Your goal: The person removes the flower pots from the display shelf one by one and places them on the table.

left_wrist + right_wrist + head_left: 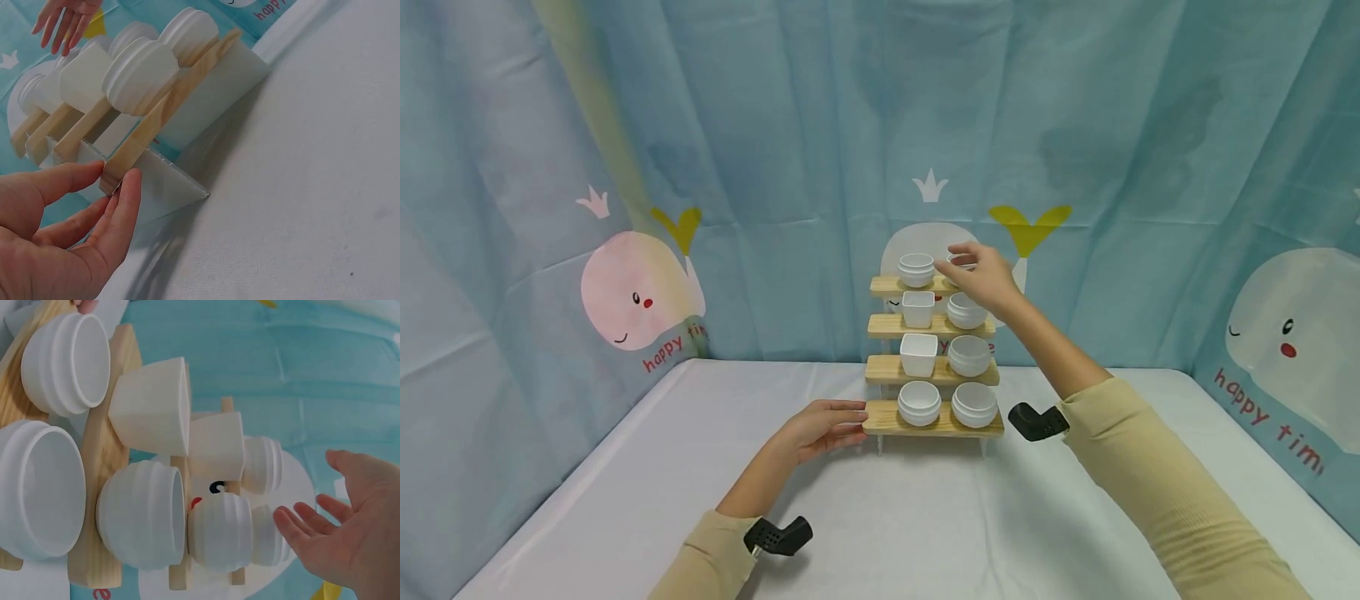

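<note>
A stepped display stand with pale wooden boards (932, 367) carries several small white pots, two to a board. My left hand (823, 427) pinches the left end of the lowest board (150, 128) between thumb and fingers. At the top right my right hand (988, 279) is raised, fingers loosely bent and holding nothing. Its fingertips are right by the rim of the top right pot (267, 534), which the hand partly covers in the head view. A round pot (916, 270) stands to its left. Two square pots (918, 308) (919, 355) occupy the left side of the middle boards.
A white cloth (910, 533) covers the table under the stand. Close behind hangs a blue curtain (820, 167) with printed whales, continuing along both sides. Each sleeve carries a black wrist camera (778, 536) (1037, 422).
</note>
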`<move>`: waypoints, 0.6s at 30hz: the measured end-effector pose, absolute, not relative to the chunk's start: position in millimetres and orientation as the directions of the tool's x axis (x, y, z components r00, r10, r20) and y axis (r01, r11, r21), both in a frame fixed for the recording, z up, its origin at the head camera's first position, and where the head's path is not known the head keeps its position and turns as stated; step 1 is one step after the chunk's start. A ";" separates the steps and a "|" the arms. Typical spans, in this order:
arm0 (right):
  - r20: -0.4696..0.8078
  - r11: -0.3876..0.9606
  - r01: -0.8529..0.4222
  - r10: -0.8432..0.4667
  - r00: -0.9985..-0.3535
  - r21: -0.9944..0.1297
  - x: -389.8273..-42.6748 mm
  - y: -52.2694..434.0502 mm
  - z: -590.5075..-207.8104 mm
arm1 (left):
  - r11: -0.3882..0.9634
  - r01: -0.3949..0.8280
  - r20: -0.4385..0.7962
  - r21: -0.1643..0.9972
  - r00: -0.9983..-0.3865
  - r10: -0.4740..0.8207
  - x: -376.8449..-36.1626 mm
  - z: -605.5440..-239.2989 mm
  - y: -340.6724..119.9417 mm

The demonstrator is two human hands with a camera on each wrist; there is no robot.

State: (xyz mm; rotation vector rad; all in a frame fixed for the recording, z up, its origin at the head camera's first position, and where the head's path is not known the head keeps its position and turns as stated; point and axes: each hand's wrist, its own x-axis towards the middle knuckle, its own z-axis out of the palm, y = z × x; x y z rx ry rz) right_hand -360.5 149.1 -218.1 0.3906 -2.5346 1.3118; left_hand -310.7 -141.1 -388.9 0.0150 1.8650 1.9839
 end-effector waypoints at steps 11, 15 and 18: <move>0.299 0.520 -0.309 -0.106 -0.948 -0.796 -367.5 134.4 -213.2 | -0.047 -0.309 -0.282 0.950 -0.911 0.301 -309.4 -387.9 -139.2; 0.275 0.535 -0.283 -0.096 -0.957 -0.796 -370.3 129.4 -213.0 | -0.056 -0.315 -0.284 0.948 -0.909 0.306 -308.6 -387.1 -138.9; 0.254 0.548 -0.260 -0.089 -0.963 -0.795 -372.0 124.8 -212.4 | -0.061 -0.321 -0.288 0.945 -0.907 0.307 -307.7 -385.9 -138.7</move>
